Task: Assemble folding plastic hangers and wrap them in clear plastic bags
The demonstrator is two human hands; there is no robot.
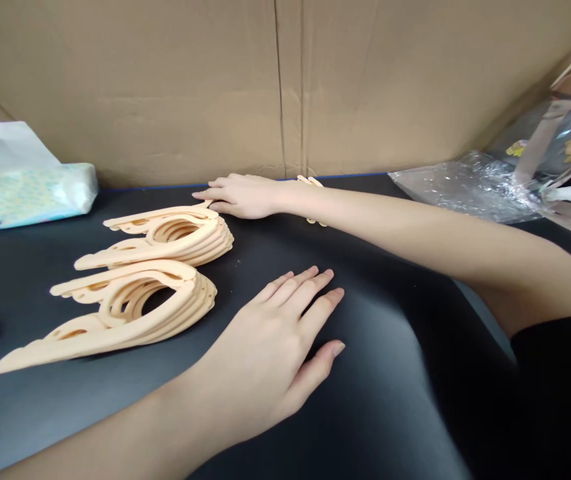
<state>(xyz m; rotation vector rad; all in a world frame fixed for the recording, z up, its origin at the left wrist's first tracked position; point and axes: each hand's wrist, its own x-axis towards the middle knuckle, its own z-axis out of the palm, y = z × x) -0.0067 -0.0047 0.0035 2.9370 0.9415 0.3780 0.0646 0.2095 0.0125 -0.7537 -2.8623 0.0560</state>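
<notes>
Two stacks of cream plastic hangers lie side by side on the black table, the near stack point(165, 313) and the far stack point(185, 237). Their curved ends point right and their narrow arms point left. My right hand point(245, 197) reaches across to the far stack's back end, thumb and forefinger around a small cream hanger part point(207, 203); the grip is partly hidden. My left hand point(280, 333) lies palm down on the table, fingers stretched, right of the near stack, holding nothing. Behind my right forearm, small cream ends point(310, 180) peek out, mostly covered.
A soft patterned packet point(35, 193) with a white sheet on top lies at the left back. Crumpled clear plastic point(470, 187) and a transparent bag point(560, 140) sit at the right back. A cardboard wall point(190, 87) closes off the table's far edge.
</notes>
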